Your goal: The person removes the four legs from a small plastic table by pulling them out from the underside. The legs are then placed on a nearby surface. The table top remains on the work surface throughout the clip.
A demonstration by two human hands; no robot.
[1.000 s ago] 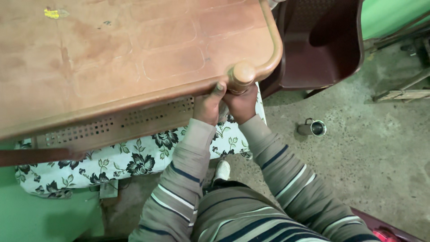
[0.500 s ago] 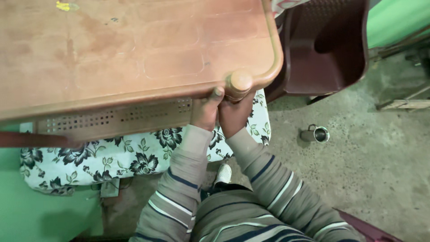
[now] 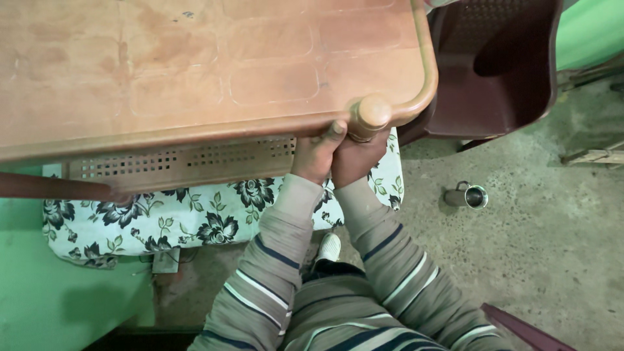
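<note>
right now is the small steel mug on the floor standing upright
No, the small steel mug lies on its side on the grey concrete floor, its open mouth facing sideways.

1 plastic table [image 3: 195, 71], 1 chair [image 3: 494, 71], 1 steel cup [image 3: 469, 195], 2 hands [image 3: 338, 156]

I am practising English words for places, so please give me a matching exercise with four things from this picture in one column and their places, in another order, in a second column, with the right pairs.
Things:
1. metal cup
2. dark brown plastic chair
3. flowered cloth
4. both hands: left hand, right hand

Places:
A. under the brown plastic table
B. at the leg just under the table's near right corner
C. lying on the concrete floor, to the right
D. beyond the table's right edge

Pairs: 1-C, 2-D, 3-A, 4-B
</note>
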